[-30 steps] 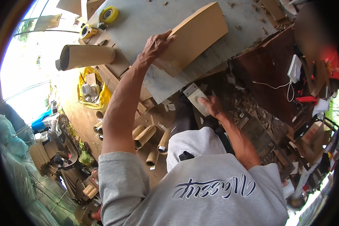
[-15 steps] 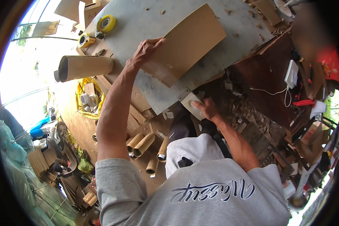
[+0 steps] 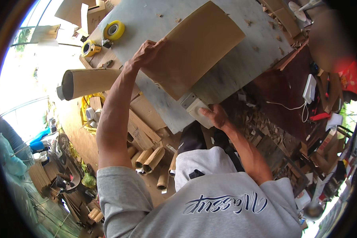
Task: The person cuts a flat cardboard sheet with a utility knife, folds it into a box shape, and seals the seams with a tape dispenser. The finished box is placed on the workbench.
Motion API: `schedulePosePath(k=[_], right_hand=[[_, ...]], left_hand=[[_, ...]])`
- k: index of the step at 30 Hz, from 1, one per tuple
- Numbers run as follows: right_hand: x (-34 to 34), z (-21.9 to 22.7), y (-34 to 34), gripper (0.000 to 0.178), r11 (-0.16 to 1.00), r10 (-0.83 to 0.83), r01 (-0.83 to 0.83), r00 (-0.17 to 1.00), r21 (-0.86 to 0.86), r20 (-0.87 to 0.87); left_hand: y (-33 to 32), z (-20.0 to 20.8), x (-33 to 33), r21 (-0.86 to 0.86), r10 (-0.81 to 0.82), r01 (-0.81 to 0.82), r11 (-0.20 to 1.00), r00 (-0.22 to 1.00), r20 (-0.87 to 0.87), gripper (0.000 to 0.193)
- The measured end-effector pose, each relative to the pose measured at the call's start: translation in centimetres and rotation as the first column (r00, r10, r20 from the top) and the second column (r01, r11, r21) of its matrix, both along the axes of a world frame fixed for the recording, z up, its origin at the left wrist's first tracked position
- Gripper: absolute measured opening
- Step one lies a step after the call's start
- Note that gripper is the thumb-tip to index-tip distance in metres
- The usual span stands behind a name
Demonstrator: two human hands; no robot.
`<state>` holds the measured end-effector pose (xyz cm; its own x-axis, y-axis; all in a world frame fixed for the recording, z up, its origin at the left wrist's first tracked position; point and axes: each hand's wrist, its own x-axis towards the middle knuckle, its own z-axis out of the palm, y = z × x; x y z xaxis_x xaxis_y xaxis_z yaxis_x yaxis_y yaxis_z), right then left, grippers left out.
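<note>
My left hand [image 3: 150,52] grips the left edge of a brown cardboard sheet [image 3: 198,47]. The sheet is tilted and slightly bowed over a grey tabletop [image 3: 142,23]. Close to the table's near edge, my right hand [image 3: 216,116] is closed on a flat cream-coloured hand tool [image 3: 198,112]. A grey metal plate [image 3: 187,100] forms the tool's far end, just below the sheet's near corner. Whether plate and sheet touch I cannot tell.
Two yellow tape rolls [image 3: 114,30] stand at the table's left. A large cardboard tube [image 3: 91,83] juts out below them. Several smaller tubes [image 3: 152,160] lie by my legs. To the right are a dark red panel [image 3: 281,95] with a white cabled device [image 3: 309,88] and cardboard scraps.
The cardboard sheet has turned slightly and looks larger, as if raised a little. My right hand and its tool have shifted a little left. The whole view has also moved slightly.
</note>
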<state>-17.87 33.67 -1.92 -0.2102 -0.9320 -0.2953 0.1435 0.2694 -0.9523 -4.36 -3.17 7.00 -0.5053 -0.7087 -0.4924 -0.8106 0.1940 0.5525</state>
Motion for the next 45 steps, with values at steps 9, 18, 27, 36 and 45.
schedulePosePath(k=[9,18,27,36,45], right_hand=[[2.0,4.5,-13.6,0.053,0.977,0.168,-0.138,0.969,0.165,-0.181],[-0.6,4.8,-1.0,0.049,0.984,0.127,-0.117,0.99,0.137,-0.065],[-1.5,2.7,2.5,0.052,0.993,0.112,-0.109,0.99,0.039,-0.089],[-3.5,-0.2,10.4,0.058,0.95,0.176,-0.164,0.984,0.265,-0.019],[-5.0,-2.8,15.7,0.058,0.952,0.123,-0.133,0.991,0.274,0.054]], left_hand=[[-7.0,-7.4,1.5,-0.194,0.23,-0.22,0.956,0.973,0.031,0.074],[9.6,-13.0,-1.4,-0.127,0.198,-0.221,0.967,0.965,-0.169,0.064],[21.1,-3.0,-4.1,-0.43,-0.131,0.05,0.901,0.978,-0.161,0.076],[20.1,-0.7,-5.7,-0.463,-0.133,0.15,0.874,0.989,0.069,0.05],[16.4,-0.4,-4.3,-0.37,-0.103,0.061,0.927,0.99,-0.095,0.046]])
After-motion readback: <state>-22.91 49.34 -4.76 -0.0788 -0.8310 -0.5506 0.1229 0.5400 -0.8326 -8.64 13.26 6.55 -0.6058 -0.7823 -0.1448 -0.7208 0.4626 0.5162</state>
